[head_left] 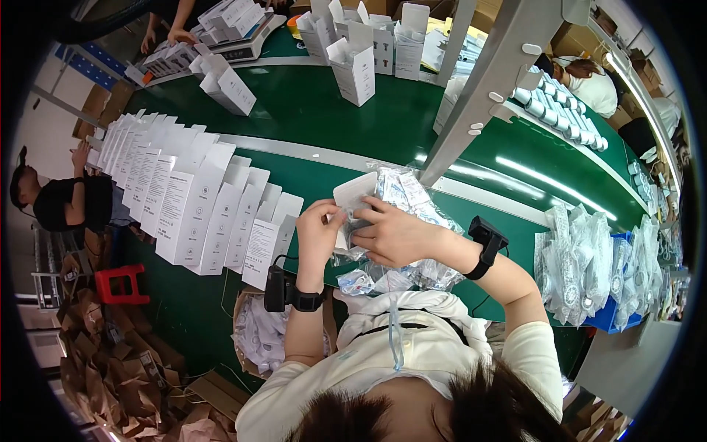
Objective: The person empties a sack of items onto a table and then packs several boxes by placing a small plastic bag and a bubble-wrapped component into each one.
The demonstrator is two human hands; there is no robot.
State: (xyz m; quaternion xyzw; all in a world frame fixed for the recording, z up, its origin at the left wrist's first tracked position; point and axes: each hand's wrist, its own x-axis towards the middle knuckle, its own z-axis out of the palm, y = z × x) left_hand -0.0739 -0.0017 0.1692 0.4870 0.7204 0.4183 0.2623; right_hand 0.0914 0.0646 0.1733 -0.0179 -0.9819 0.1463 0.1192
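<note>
My left hand is curled, thumb and fingertips pinched on the edge of a small white box that I hold just above the green table. My right hand is closed around the same box from the other side, resting on a heap of clear plastic packets. Both wrists bend inward, hands nearly touching, forearms rising from my chest. A row of upright white cartons stands to my left.
</note>
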